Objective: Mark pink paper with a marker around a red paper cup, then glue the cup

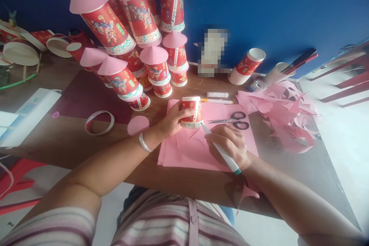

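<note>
A small red paper cup (189, 106) is gripped in my left hand (173, 120), its white band with green drawn marks facing me. In my right hand (229, 144) is a white marker pen (220, 153) with a green end, held at a slant. The marker's tip touches or nearly touches the cup's lower right edge; I cannot tell which. Beneath both hands lie stacked pink paper sheets (184, 153). Scissors (232, 120) with dark handles rest on the sheets just beyond my right hand.
Several red cup towers with pink cone tops (157, 61) stand at the back left. Pink paper scraps (288, 113) heap at the right, near a pen cup (278, 73). A paper ring (99, 123) and a pink disc (138, 125) lie at the left. A capped marker (217, 95) lies behind the sheets.
</note>
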### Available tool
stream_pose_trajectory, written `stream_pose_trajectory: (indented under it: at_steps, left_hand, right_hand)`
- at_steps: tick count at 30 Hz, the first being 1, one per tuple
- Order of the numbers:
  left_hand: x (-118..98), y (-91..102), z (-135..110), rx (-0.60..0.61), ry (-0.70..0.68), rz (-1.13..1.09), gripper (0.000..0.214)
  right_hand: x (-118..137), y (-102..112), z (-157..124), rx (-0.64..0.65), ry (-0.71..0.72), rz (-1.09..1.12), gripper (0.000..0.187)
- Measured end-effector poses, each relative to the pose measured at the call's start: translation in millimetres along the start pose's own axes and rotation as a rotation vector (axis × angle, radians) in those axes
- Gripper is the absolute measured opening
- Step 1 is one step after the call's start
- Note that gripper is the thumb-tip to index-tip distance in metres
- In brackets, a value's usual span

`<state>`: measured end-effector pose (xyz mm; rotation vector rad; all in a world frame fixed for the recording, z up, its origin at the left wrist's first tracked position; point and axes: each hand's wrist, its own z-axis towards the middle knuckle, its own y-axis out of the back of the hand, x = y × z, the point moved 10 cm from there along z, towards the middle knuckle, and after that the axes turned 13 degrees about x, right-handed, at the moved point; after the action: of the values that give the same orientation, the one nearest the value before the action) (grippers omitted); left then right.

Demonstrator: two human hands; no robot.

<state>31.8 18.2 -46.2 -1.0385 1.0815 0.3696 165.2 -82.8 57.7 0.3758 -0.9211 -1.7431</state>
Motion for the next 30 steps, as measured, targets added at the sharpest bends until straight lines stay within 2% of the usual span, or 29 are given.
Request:
stream_pose_trajectory:
  at_steps: [8,14,18,20,22,25,28,30]
  left_hand:
    - [-2,6.8,-1,-0.024,-0.034,-0.043,0.026]
    - [2,10.4,0,-0.072,0.004,-0.077,0.031]
    - [6,15.5,1,-0.134,0.026,-0.111,0.033]
    - [7,17.6,1,-0.155,0.029,-0.132,0.035]
    - [7,19.2,1,-0.167,0.015,-0.147,0.038]
    - [7,20.0,1,-0.164,-0.008,-0.161,0.036]
    - [6,18.7,2,-0.142,-0.021,-0.175,0.034]
    - [5,19.4,1,-0.151,-0.028,-0.189,0.033]
  right_hand:
    - [-18,-3,-6,-0.013,-0.07,-0.042,0.04]
    - [-30,-2,-8,-0.011,-0.105,-0.075,0.04]
    - [-45,4,2,0.089,-0.102,-0.171,0.033]
    - [-59,10,12,0.136,-0.052,-0.28,0.025]
    - [-82,16,24,0.175,-0.027,-0.424,0.024]
    - [-129,25,43,0.191,-0.09,-0.545,0.025]
    - [-165,17,57,0.244,-0.15,-0.574,0.026]
    - [-178,8,60,0.272,-0.177,-0.587,0.027]
